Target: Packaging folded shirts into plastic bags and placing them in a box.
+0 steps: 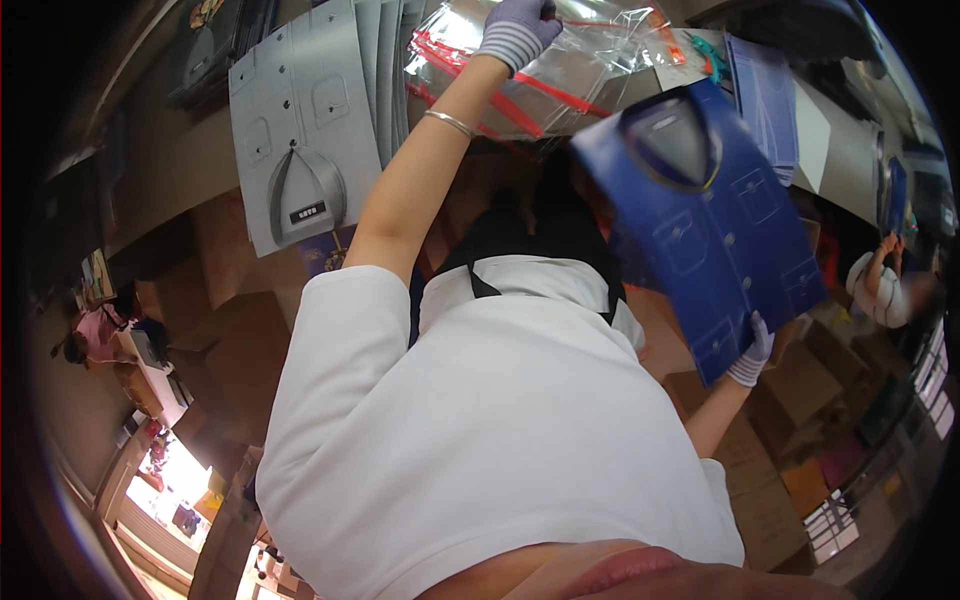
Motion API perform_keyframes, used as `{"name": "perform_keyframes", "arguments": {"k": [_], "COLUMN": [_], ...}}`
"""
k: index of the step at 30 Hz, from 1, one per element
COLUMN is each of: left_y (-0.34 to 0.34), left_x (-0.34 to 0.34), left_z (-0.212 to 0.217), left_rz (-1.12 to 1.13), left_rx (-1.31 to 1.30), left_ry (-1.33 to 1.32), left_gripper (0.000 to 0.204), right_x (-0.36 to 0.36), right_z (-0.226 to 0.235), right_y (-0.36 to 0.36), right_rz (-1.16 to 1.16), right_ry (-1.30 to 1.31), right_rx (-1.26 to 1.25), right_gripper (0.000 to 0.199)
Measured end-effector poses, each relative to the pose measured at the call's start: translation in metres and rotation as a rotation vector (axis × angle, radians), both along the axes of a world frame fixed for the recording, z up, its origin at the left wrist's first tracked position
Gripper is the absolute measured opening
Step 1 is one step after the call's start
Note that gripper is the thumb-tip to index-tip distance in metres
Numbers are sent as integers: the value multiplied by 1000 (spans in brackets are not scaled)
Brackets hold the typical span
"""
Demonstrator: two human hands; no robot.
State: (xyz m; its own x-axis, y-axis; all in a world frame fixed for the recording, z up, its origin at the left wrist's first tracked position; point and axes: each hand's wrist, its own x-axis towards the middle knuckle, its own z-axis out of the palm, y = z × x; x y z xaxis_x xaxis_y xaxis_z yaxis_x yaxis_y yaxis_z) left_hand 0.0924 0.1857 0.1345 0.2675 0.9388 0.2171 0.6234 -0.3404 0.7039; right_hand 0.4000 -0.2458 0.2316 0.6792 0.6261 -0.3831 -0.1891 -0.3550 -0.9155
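My left hand (520, 32), in a pale purple knit glove with a striped cuff, is over a pile of clear plastic bags (585, 70) with red strips along their edges. Its fingers are curled closed; whether they pinch any plastic is hidden. In my right hand (757, 350), gloved the same way, is the lower corner of a flat blue panel printed like a buttoned shirt (700, 225). This panel hangs tilted at my right side, its collar end towards the table and slightly blurred.
Grey shirt-printed panels (305, 110) lie fanned out on the table at left. To the right are a stack of blue panels (762, 105) and a teal-handled tool (706, 57). Cardboard boxes (225, 350) stand on both sides behind me. Other people (880, 290) are farther off.
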Motion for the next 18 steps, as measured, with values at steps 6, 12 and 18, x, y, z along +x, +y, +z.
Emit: {"name": "perform_keyframes", "arguments": {"k": [6, 12, 18], "left_y": [-36, -29, -11], "left_x": [2, -13, -34], "left_z": [-2, -3, -31], "left_rz": [-175, -157, -120], "left_rx": [90, 199, 113], "left_ry": [111, -12, 22], "left_gripper": [5, 5, 8], "right_x": [-51, -44, -88], "right_z": [-7, -71, 0], "right_y": [44, 79, 73], "right_rz": [147, 176, 165], "right_ry": [79, 214, 190], "right_rx": [-83, -125, -53], "right_gripper": [31, 24, 25]}}
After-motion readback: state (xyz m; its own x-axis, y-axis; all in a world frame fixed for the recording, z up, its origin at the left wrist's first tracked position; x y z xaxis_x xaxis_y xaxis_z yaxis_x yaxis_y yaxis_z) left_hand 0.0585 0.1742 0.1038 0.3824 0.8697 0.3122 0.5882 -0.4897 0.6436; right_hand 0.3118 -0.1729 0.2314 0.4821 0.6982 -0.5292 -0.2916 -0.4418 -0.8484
